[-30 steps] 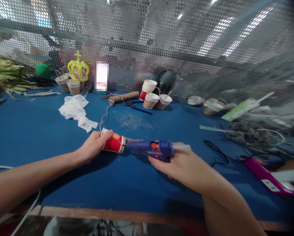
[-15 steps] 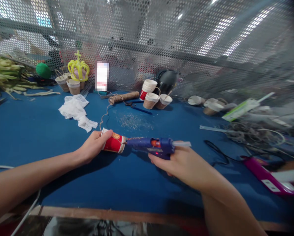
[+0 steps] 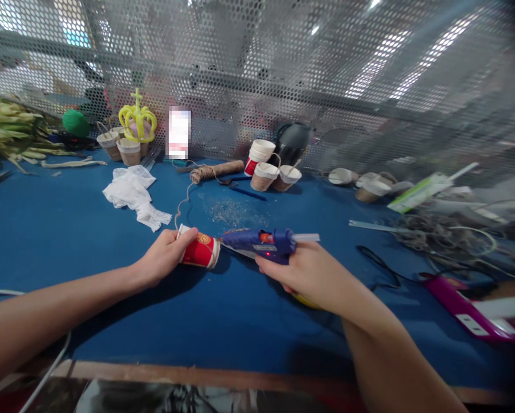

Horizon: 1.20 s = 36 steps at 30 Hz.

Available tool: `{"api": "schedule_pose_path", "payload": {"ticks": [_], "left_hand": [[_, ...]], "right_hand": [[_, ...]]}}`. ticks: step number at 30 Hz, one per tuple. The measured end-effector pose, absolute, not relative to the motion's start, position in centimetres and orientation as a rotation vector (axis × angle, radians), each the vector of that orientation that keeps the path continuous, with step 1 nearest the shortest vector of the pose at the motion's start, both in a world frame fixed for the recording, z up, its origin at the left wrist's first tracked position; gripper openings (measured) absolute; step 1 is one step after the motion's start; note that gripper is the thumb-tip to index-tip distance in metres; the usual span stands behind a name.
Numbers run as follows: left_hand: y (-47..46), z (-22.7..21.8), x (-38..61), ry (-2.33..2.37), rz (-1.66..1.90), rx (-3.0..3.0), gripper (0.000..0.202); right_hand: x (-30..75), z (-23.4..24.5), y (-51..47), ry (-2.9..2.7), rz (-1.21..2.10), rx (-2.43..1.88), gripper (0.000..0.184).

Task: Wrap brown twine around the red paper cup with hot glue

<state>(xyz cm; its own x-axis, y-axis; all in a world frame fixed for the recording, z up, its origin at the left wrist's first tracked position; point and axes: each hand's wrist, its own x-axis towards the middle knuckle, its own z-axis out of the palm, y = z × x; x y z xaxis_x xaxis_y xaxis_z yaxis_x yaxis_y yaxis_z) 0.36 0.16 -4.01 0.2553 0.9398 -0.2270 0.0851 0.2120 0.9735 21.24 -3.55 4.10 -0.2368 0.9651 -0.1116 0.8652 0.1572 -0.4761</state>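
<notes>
My left hand (image 3: 165, 255) is closed around a red and white paper cup (image 3: 199, 250), lying on its side with its rim to the right. A strand of twine runs from near the cup back to a twine roll (image 3: 218, 170). In my right hand (image 3: 309, 269) is a blue hot glue gun (image 3: 261, 244), with a small red light lit and a clear glue stick out of its back. The gun's nozzle is at the rim end of the cup; whether it touches is hard to tell. Something yellow shows below my right hand.
White cloth (image 3: 132, 192) lies behind my left hand. Blue-handled pliers (image 3: 246, 189) and several twine-wrapped cups (image 3: 264, 176) stand farther back. To the right are a purple power strip (image 3: 468, 310) with a black cord and a grey tangle of strands (image 3: 438, 232). A perforated metal screen (image 3: 231, 69) rises behind.
The glue gun has shifted a little left and up, its nozzle moving toward the upper side of the cup's rim. My left hand and the cup have stayed almost still.
</notes>
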Motion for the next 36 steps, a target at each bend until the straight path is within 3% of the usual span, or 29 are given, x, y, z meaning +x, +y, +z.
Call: {"api": "schedule_pose_path", "payload": {"ticks": [36], "left_hand": [[0.2, -4.0, 0.2, 1.154, 0.836, 1.166, 0.039]], "right_hand": [[21.3, 4.6, -4.0, -2.277, 0.638, -1.677, 0.030]]}}
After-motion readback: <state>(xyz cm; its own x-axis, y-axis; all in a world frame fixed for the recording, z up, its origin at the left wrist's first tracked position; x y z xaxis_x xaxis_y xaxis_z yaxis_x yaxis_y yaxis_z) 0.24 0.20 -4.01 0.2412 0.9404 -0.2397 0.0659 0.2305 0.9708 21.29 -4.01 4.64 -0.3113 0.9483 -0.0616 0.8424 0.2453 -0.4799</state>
